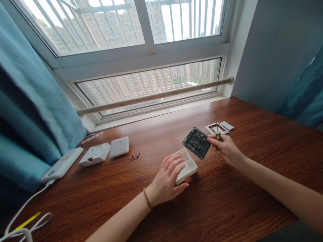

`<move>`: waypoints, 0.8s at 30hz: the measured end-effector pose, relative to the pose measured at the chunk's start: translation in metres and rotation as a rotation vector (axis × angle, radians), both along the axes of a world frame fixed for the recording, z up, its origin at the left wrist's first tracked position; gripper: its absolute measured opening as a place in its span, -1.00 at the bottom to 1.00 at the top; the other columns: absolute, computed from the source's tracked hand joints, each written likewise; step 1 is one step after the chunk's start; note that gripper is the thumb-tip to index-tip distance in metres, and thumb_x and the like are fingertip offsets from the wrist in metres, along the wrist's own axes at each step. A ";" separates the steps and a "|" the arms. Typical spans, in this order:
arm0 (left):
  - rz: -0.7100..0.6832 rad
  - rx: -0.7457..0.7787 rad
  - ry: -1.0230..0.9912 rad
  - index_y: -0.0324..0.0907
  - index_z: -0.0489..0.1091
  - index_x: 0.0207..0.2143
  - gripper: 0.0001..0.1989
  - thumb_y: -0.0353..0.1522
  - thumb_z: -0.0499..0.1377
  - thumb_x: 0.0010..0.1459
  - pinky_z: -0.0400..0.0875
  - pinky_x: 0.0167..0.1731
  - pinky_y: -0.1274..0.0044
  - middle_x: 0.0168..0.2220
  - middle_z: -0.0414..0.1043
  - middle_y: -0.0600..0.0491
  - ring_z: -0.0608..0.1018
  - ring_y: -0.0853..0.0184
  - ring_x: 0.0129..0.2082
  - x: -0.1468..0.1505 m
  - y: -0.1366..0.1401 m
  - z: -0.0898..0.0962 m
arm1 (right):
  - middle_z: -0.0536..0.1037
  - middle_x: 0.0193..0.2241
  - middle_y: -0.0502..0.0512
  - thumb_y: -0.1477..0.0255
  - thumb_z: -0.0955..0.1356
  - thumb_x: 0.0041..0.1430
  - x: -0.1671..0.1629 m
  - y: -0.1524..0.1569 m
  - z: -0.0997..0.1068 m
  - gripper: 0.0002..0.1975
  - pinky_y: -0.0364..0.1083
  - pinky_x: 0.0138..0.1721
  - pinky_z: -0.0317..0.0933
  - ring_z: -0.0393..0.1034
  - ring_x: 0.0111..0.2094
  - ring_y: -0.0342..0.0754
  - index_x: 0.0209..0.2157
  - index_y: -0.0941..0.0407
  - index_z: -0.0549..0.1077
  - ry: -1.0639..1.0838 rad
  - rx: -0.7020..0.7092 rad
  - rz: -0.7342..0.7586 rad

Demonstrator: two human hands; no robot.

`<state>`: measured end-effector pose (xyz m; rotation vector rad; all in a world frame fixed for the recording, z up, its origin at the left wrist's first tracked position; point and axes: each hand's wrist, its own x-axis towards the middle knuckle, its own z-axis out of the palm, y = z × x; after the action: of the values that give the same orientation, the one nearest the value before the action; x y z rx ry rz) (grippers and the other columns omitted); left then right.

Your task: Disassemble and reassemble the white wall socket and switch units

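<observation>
My right hand grips a screwdriver with its shaft pointing up. The same fingers pinch the edge of a black switch plate, tilted so that its dark contacts show. Below and left of that plate lies a white mounting box on the table. My left hand rests over this box, its fingers spread across the top and the thumb stretched out along the near side. Part of the box is hidden under the fingers. The black plate hangs just above the box's far right corner.
To the left stand another white box and a white socket panel, with several screws beside them. A white frame and a small white panel lie at back right. A white device with a cable is far left.
</observation>
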<state>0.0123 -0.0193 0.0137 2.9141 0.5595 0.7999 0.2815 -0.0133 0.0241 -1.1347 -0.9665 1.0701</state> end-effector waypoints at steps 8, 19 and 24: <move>0.249 -0.132 0.083 -0.23 -0.03 0.14 -0.27 -0.26 0.18 -0.05 -0.16 0.16 0.09 0.19 -0.03 -0.20 -0.05 0.01 0.23 0.004 -0.001 -0.002 | 0.39 -0.64 -0.06 0.49 0.43 -0.16 0.055 0.034 -0.002 -0.83 -0.32 -0.77 0.01 0.11 -0.74 -0.34 -0.45 0.17 0.40 0.127 -0.166 -0.217; 0.280 -0.253 0.076 -0.21 -0.06 0.16 -0.19 -0.27 0.22 -0.11 -0.07 0.17 0.17 0.22 -0.10 -0.17 0.01 0.07 0.21 0.004 0.002 -0.003 | 0.45 -0.64 0.01 0.54 0.44 -0.17 0.055 0.038 -0.014 -0.83 -0.33 -0.80 -0.01 0.16 -0.75 -0.31 -0.46 0.21 0.40 -0.046 -0.352 -0.191; 0.268 -0.268 0.063 -0.22 -0.07 0.17 -0.20 -0.25 0.21 -0.09 -0.03 0.16 0.20 0.22 -0.10 -0.16 0.03 0.08 0.20 0.004 0.001 -0.004 | 0.41 -0.65 -0.03 0.55 0.43 -0.14 0.050 0.039 -0.020 -0.82 -0.32 -0.78 0.01 0.14 -0.74 -0.32 -0.43 0.20 0.38 -0.095 -0.394 -0.169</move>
<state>0.0161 -0.0178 0.0097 2.6586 0.9955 0.6027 0.3316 0.0253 0.0037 -1.5728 -0.7325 1.1039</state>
